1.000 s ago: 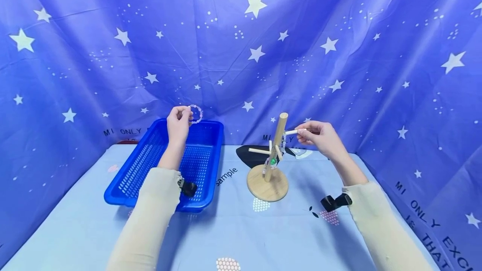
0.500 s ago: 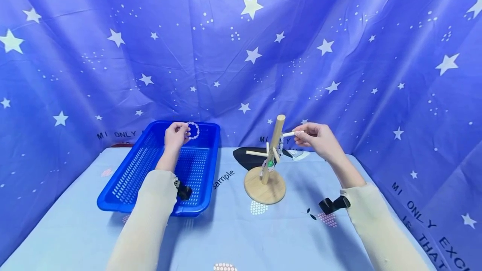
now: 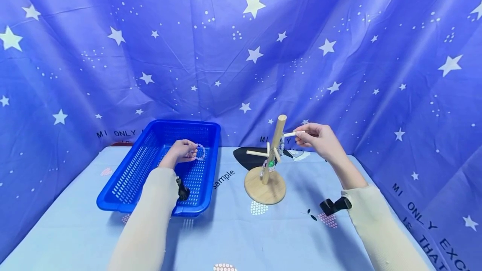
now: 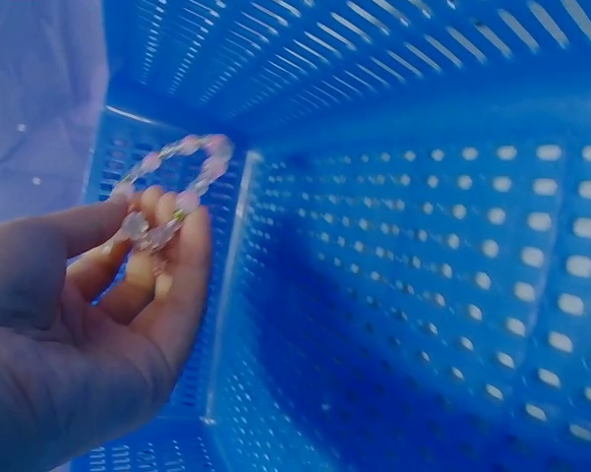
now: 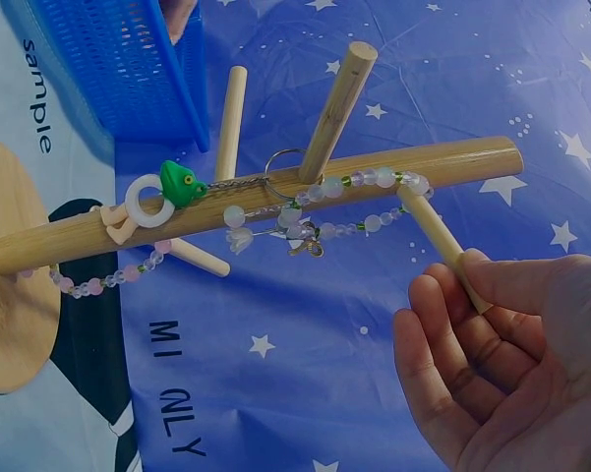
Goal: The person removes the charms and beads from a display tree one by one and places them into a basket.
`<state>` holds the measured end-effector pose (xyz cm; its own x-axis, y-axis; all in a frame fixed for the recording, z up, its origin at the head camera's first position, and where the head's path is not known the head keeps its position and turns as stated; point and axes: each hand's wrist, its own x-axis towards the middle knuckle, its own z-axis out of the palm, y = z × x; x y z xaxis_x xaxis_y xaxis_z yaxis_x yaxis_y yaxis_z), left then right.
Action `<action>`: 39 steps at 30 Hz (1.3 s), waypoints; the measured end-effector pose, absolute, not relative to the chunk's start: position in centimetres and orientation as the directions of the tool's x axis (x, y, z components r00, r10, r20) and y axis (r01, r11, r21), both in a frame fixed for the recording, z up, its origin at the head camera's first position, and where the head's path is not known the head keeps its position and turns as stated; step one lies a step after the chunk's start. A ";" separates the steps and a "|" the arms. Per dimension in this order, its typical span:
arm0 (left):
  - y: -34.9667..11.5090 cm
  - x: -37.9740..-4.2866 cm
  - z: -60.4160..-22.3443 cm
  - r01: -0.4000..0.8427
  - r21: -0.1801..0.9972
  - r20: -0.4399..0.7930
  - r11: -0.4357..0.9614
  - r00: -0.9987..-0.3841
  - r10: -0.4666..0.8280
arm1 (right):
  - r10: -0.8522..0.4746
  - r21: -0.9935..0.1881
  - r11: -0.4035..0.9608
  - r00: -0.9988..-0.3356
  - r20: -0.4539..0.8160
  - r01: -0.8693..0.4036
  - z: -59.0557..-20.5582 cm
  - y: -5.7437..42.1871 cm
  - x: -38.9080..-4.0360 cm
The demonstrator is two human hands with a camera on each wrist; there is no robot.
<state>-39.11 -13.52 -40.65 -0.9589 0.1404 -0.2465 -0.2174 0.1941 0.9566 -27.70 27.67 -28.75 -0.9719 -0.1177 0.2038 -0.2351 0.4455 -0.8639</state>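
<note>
Bracelet [image 4: 186, 202] lowered into blue basket [image 3: 137, 173], loop pointing rightward — wooden peg [image 5: 440, 242] running sideways — hands [image 3: 182, 150] [image 3: 318, 139] pinching both

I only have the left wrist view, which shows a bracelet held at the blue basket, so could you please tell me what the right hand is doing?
Observer: The right hand pinches the outer end of a peg on the wooden stand.
Operator: Thank you; would you mind telling me whether anything hangs on that peg?
Observer: Yes, a beaded bracelet hangs at the inner end of that peg.
</note>
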 end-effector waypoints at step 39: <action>-13.2 -37.7 -36.1 -0.079 0.927 -0.144 0.366 -0.977 0.154 | -0.104 -0.858 0.455 -0.971 0.216 -0.240 -28.6 27.6 -27.4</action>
<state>-37.75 -13.23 -36.11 -0.9775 0.1544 -0.1438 -0.0785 0.3662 0.9272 -27.37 27.60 -28.64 -0.9708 -0.1036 0.2162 -0.2396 0.4546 -0.8579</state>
